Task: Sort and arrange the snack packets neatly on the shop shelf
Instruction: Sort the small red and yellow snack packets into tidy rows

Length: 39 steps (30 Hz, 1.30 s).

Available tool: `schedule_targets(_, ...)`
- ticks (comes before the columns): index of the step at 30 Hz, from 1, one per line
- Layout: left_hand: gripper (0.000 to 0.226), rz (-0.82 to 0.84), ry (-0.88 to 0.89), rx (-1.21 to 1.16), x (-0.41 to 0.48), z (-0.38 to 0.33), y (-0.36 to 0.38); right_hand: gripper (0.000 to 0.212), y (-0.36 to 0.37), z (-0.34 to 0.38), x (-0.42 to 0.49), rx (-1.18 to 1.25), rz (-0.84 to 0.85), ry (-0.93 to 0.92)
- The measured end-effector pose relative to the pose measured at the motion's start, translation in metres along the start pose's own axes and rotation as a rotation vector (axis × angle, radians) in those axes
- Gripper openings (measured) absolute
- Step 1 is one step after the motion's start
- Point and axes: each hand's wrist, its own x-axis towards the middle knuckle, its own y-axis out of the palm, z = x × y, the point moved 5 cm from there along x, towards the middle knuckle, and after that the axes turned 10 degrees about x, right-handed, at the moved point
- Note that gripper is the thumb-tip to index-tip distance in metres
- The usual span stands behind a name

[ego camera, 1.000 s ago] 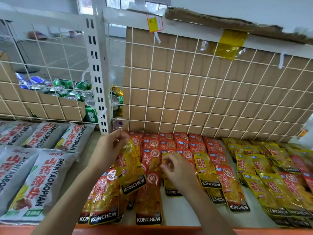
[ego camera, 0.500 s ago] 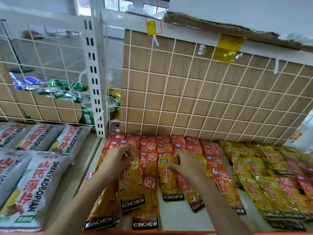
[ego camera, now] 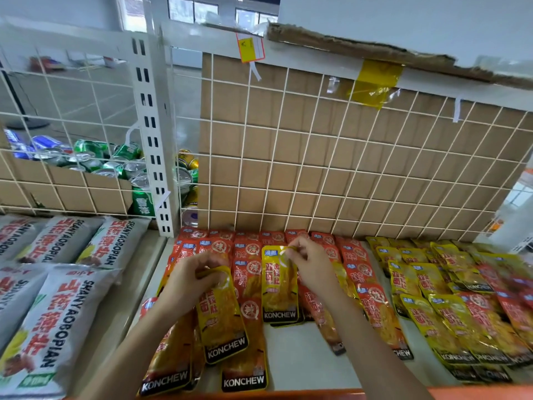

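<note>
While the left hand (ego camera: 189, 281) pinched the top of a yellow packet (ego camera: 223, 321) and the right hand (ego camera: 313, 265) pinched a second yellow packet (ego camera: 278, 287) likewise, both lay just below the curled fingers, over the red packets (ego camera: 248, 272). Gripped only by their top edges, either could slip or swing — knocking the red rows beneath askew.

Backed by a white wire grid (ego camera: 317, 157), brown cardboard (ego camera: 291, 140) behind it. Divided by a white slotted upright (ego camera: 153, 125). Beyond the mesh: glossy grey floor (ego camera: 86, 96), pale wall (ego camera: 403, 18), high windows (ego camera: 193, 10) bright with daylight.
</note>
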Motion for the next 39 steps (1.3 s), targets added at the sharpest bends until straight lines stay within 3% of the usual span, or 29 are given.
schedule_targets(8,0.025,-0.073,-0.002,-0.147,-0.008,-0.018,-0.008,0.025,-0.022,0.015,-0.011,0.204,-0.25,-0.106)
schedule_targets(15,0.013,-0.068,-0.044,-0.309,-0.009,-0.025,-0.003,0.025,-0.063,0.003,-0.044,0.173,-0.354,-0.073)
schedule_targets(21,0.016,-0.004,-0.003,-0.249,-0.002,-0.048,0.025,0.024,-0.109,-0.033,-0.093,0.168,-0.423,0.048)
schedule_targets(28,0.037,0.123,0.119,-0.201,0.01,-0.078,0.069,0.027,-0.177,-0.068,-0.153,0.115,-0.598,0.125)
schedule_targets(34,0.039,0.195,0.151,-0.156,0.017,-0.101,0.113,0.015,-0.23,-0.102,-0.195,0.065,-0.693,0.206)
schedule_targets(39,0.05,0.212,0.197,-0.108,0.028,-0.128,0.147,0.022,-0.273,-0.13,-0.205,0.117,-0.761,0.246)
